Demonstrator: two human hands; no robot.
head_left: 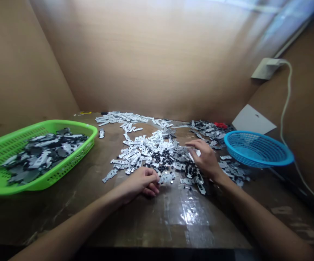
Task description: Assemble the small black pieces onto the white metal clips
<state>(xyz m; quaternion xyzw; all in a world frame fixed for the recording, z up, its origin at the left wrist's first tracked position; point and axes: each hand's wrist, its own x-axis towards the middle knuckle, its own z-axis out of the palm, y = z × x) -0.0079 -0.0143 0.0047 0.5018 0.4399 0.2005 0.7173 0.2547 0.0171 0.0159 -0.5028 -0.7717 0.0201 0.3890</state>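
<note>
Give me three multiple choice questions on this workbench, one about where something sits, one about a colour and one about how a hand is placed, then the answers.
1. Where is the blue mesh basket?
A) Against the back wall
B) Right of the scattered metal parts
C) At the far left

2. What colour is the basket holding dark parts?
A) Green
B) Red
C) White

3. How is the right hand placed?
A) Inside the blue mesh basket
B) Flat on the back wall
C) Over the scattered metal parts, fingers extended

1: B, it sits beyond the pile's right side.
2: A, its rim and mesh show green.
3: C, the fingers reach over the pile.
</note>
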